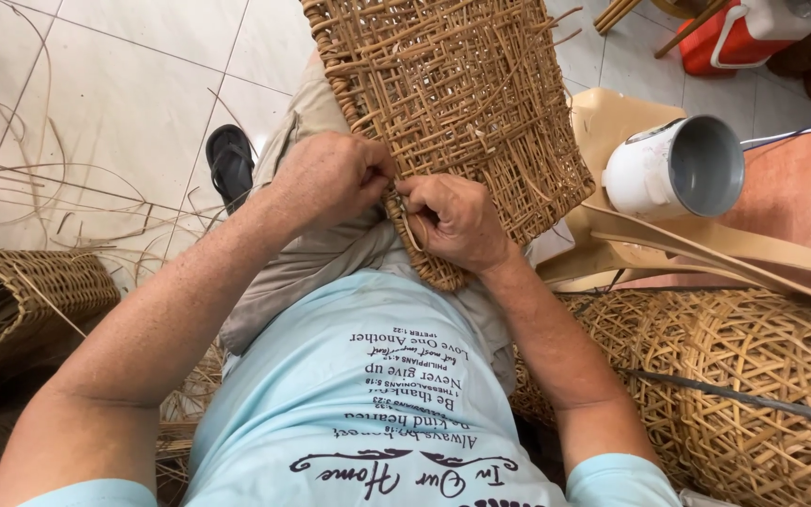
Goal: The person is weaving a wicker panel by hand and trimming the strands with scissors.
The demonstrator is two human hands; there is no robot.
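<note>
A flat woven rattan panel [466, 103] rests on my lap and tilts away from me. My left hand [330, 178] pinches the panel's braided near edge from the left. My right hand [457, 221] grips the same edge from the right, with a thin rattan strand looped by its fingers. Both hands meet at the panel's lower left corner. I wear a light blue shirt and grey shorts.
A woven basket [35, 291] lies at the left, with loose rattan strands [39, 188] spread on the white tiled floor. A black sandal [230, 161] sits beyond my knee. Round woven baskets [753, 376] stand at the right, behind them a beige plastic chair [612, 122] and a white tin [678, 169].
</note>
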